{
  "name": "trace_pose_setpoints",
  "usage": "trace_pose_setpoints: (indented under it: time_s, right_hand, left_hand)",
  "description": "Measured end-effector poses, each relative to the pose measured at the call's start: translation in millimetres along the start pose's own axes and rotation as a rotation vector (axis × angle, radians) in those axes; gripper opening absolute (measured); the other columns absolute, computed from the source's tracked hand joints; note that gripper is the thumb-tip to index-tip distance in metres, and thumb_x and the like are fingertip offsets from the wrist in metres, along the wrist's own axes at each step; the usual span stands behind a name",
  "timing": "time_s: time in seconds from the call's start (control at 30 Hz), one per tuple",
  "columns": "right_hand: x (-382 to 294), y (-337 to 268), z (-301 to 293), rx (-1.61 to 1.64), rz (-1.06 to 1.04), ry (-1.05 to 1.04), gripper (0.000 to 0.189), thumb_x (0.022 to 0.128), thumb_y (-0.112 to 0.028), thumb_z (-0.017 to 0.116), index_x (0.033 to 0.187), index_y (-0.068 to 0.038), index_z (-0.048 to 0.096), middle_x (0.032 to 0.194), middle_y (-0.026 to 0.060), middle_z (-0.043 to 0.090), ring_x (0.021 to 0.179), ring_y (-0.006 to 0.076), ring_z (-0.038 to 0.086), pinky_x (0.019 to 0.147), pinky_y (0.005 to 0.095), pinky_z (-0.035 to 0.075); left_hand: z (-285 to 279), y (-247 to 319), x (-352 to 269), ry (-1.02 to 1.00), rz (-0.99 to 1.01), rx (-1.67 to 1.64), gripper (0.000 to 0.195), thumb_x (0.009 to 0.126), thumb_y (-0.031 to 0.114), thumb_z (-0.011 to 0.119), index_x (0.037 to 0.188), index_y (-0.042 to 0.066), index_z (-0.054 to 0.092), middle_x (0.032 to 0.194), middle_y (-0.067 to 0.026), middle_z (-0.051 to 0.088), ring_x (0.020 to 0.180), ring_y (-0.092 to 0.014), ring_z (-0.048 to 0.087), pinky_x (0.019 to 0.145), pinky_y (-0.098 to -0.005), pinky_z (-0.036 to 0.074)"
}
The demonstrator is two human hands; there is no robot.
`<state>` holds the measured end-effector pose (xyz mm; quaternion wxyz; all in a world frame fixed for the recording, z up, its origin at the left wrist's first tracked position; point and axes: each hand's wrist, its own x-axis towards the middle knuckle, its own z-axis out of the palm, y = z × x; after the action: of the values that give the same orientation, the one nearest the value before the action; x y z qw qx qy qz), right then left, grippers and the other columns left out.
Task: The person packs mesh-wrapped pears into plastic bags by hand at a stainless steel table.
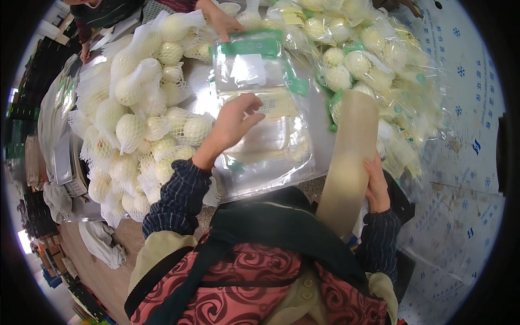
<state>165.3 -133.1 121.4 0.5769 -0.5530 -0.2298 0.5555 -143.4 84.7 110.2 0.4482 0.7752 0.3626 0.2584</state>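
Note:
My left hand (235, 122) hovers over or rests lightly on a stack of clear plastic bags (268, 170). Its fingers are bent and apart, and nothing shows between them. The bags have green top edges and pale printed bands. In my right hand (377, 185) is a long, translucent beige plastic strip (351, 154), gripped along its right edge. It slants from near my waist up past the table's front edge; its exact kind is unclear. Another person's hand (221, 20) touches the green top of the uppermost bag.
Pale round produce in white foam nets (130, 126) is heaped at the left of the metal table (199, 87). Bagged produce (378, 61) piles up at the right, beside printed insulation panels (459, 162). A white cloth (101, 245) lies low at the left.

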Motion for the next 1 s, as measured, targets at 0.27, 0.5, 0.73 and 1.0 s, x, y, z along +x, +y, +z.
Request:
trace_pose_setpoints:
  time_s: [0.27, 0.5, 0.73, 1.0]
  right_hand:
    - [9.7, -6.4, 9.8, -0.060, 0.042, -0.124, 0.073, 0.082, -0.021, 0.063, 0.141, -0.002, 0.026, 0.132, 0.0114, 0.045, 0.115, 0.0197, 0.050, 0.092, 0.0323, 0.045]
    - [10.2, -10.0, 10.5, -0.122, 0.212, -0.217, 0.077, 0.078, -0.021, 0.065, 0.142, -0.002, 0.026, 0.133, 0.0110, 0.044, 0.117, 0.0191, 0.048, 0.095, 0.0313, 0.043]
    - [13.8, 9.3, 25.9, -0.356, 0.353, -0.451, 0.077, 0.077, -0.018, 0.067, 0.142, -0.002, 0.027, 0.134, 0.0127, 0.042, 0.122, 0.0200, 0.043, 0.100, 0.0320, 0.036]
    - [25.6, 24.5, 27.3, -0.223, 0.393, -0.526, 0.085, 0.075, -0.020, 0.071, 0.144, -0.005, 0.024, 0.134, 0.0082, 0.043, 0.121, 0.0165, 0.043, 0.099, 0.0307, 0.038]
  left_hand:
    - [51.7, -49.9, -9.5, -0.259, -0.071, 0.571, 0.021, 0.074, 0.015, 0.062, 0.091, 0.005, 0.056, 0.095, -0.0152, 0.053, 0.095, -0.034, 0.053, 0.077, -0.0417, 0.047]
    - [64.1, -97.4, -11.1, -0.254, 0.006, 0.672, 0.011, 0.078, 0.010, 0.055, 0.088, 0.005, 0.054, 0.089, -0.0149, 0.054, 0.085, -0.034, 0.056, 0.073, -0.0422, 0.047]
    - [65.4, -24.7, 5.1, -0.028, 0.033, 0.246, 0.008, 0.083, 0.012, 0.053, 0.084, 0.004, 0.052, 0.082, -0.0160, 0.056, 0.078, -0.037, 0.056, 0.067, -0.0432, 0.044]
    - [56.7, 5.8, 7.9, -0.146, -0.045, -0.137, 0.008, 0.084, 0.009, 0.054, 0.087, 0.002, 0.057, 0.085, -0.0178, 0.061, 0.078, -0.034, 0.057, 0.067, -0.0357, 0.046]
